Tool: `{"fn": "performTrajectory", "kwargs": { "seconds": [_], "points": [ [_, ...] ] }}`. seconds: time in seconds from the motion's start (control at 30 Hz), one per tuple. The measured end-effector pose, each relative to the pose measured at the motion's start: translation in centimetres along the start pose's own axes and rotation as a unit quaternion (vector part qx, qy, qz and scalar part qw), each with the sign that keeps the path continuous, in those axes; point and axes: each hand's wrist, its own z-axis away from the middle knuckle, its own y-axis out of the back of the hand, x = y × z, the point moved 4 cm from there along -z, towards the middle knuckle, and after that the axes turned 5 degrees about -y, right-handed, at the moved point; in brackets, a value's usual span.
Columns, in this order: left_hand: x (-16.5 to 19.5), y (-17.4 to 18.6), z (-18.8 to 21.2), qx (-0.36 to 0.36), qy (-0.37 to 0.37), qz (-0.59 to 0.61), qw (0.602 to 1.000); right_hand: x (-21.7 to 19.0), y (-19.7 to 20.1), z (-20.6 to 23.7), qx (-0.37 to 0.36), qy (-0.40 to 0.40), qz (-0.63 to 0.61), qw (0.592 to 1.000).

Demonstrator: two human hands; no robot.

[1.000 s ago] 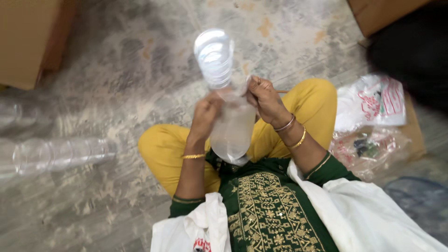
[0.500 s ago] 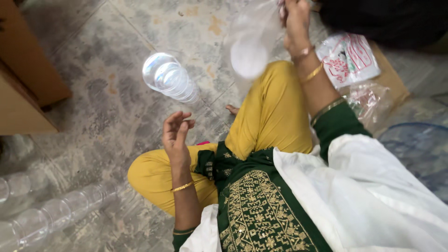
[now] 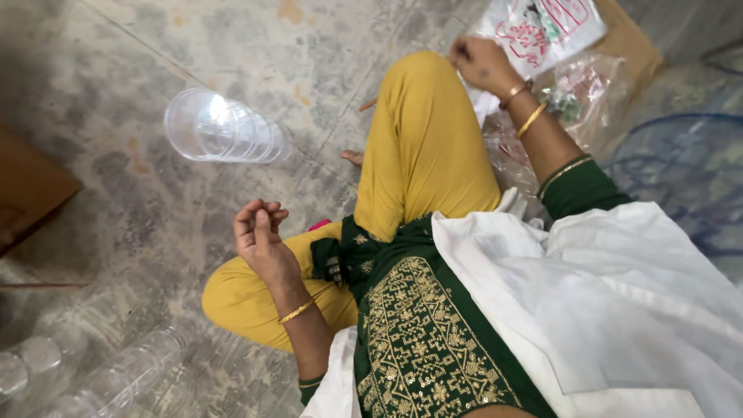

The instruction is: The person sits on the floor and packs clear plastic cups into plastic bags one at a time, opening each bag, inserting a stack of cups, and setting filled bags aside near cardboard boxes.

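Observation:
I sit cross-legged on a mottled stone floor in yellow trousers. My left hand [image 3: 259, 236] hovers above my left knee, its fingers loosely curled and holding nothing. A short stack of clear plastic cups [image 3: 224, 128] lies on its side on the floor ahead of that hand, apart from it. My right hand [image 3: 484, 66] reaches past my raised right knee, knuckles up and fingers curled, down among crumpled plastic next to a white printed bag [image 3: 542, 27]. Whether it grips anything is hidden.
A clear plastic bag with small items [image 3: 584, 85] lies on flat cardboard [image 3: 638, 50] at top right. Long sleeves of clear cups [image 3: 101, 375] lie at bottom left. A brown cardboard box [image 3: 31, 190] stands at the left. Bluish translucent sheeting [image 3: 681, 170] covers the floor at right.
My right hand has come down from holding clear plastic wrap in the air to the bags beyond my knee. My left hand stays near my knee, its fingers more curled.

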Motion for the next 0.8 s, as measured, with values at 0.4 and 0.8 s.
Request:
{"fn": "performTrajectory", "kwargs": {
  "seconds": [0.4,0.8],
  "points": [
    [0.4,-2.7,-0.1,-0.029,0.000,-0.014,0.999,2.6,-1.3,6.7,0.018,-0.048,0.207,0.977],
    [0.2,-0.8,0.7,-0.004,-0.006,-0.005,1.000,2.6,0.3,3.1,0.148,0.047,0.221,0.963]
  ]
}}
